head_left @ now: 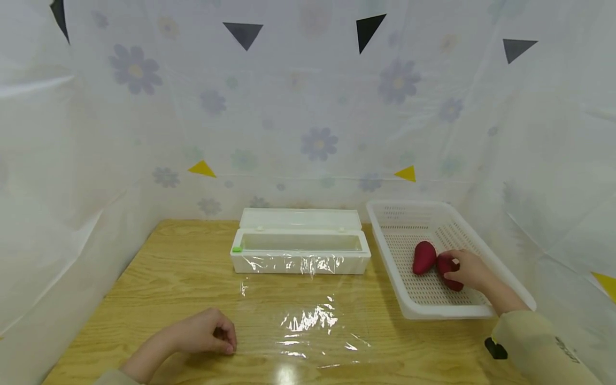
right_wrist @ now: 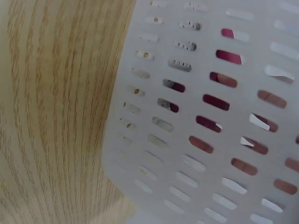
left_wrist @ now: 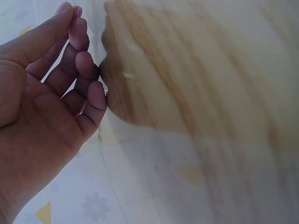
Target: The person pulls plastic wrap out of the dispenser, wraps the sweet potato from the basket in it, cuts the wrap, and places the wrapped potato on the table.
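My right hand (head_left: 469, 269) reaches into a white slotted basket (head_left: 418, 311) and grips a dark red mango (head_left: 452, 282), thumb on one side and fingers on the other. Touching it on the left lies a second red mango (head_left: 424, 258). In the right wrist view, the basket wall (right_wrist: 154, 140) hides most of the hand; dark red and skin show through its slots. My left hand (head_left: 204, 332) rests on the table with loosely curled fingers and nothing held. Beside it, clear plastic wrap (head_left: 308, 321) lies spread over the wood, running from a white wrap dispenser (head_left: 300, 264).
The dispenser's lid (head_left: 300, 219) stands raised at the back, with a green slider (head_left: 237, 249) at the box's left end. The basket is right of the dispenser on the wooden table (head_left: 159, 278). Flower-patterned sheeting (head_left: 289, 107) encloses the back and sides.
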`<state>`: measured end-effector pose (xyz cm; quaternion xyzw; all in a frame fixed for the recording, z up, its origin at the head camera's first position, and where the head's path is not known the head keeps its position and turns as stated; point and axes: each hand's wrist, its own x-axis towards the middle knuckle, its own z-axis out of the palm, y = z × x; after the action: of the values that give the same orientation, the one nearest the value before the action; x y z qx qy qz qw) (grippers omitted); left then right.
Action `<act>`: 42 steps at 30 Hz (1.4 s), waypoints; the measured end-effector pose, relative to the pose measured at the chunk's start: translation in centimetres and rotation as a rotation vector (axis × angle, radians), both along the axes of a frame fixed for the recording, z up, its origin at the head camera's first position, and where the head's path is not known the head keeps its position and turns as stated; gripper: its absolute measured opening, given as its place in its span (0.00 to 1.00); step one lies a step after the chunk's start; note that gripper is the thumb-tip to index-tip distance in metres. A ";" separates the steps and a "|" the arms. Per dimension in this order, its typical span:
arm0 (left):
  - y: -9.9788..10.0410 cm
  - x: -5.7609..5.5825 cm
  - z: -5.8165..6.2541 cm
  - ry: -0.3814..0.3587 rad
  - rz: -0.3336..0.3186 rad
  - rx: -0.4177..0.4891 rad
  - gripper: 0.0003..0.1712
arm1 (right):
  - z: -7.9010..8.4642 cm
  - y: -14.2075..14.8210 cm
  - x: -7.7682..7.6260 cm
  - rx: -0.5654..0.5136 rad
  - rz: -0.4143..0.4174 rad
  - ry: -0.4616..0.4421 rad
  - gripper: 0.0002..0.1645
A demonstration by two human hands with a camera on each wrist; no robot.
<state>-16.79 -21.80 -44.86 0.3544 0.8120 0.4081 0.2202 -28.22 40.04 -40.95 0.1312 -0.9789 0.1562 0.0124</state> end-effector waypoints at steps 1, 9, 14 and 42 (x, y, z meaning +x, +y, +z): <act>0.0 0.0 0.0 -0.002 -0.001 0.001 0.06 | 0.0 0.0 0.0 0.003 0.004 -0.004 0.31; 0.1 0.3 0.3 -0.022 0.000 0.014 0.06 | -0.1 -0.3 0.5 0.014 0.017 -0.019 0.29; 0.1 0.3 0.0 -0.001 -0.004 0.019 0.05 | 0.0 -0.6 0.8 -0.016 0.034 -0.017 0.25; 0.0 0.2 0.1 0.012 0.002 0.005 0.06 | 1.7 -0.4 1.7 -0.056 0.090 -0.158 0.34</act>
<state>-16.62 -21.80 -44.80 0.3567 0.8126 0.4081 0.2141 -26.57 39.63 -39.29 0.1618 -0.9652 0.1936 -0.0683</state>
